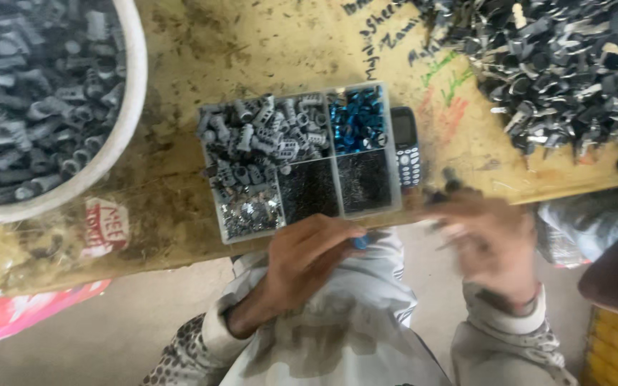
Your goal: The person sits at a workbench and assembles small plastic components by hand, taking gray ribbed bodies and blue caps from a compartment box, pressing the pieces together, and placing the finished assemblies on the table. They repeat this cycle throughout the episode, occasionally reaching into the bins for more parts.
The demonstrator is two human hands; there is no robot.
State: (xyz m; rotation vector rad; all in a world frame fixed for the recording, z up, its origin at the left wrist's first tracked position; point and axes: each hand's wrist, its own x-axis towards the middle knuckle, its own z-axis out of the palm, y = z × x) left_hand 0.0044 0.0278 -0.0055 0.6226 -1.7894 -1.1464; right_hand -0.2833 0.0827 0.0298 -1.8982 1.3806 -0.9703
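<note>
Head view, looking down: nearest the body, the left hand (pixel 309 254) curls over the lap, its fingertips pinched on a small blue piece (pixel 361 242) at the near edge of the desk (pixel 180 207). To its right, the right hand (pixel 484 239) is motion-blurred at the same edge, and whether its fingers are spread or gripping cannot be told. Just beyond the left hand sits a clear compartment tray (pixel 302 161), with grey plastic parts in its left sections, shiny blue pieces in the far right one and dark fine bits in the near ones. A keypad phone (pixel 407 146) lies against the tray's right side. Farther left stands a white tub (pixel 126 107) of grey parts; far right, beyond the right hand, spreads a loose heap of dark grey pieces (pixel 559 64).
</note>
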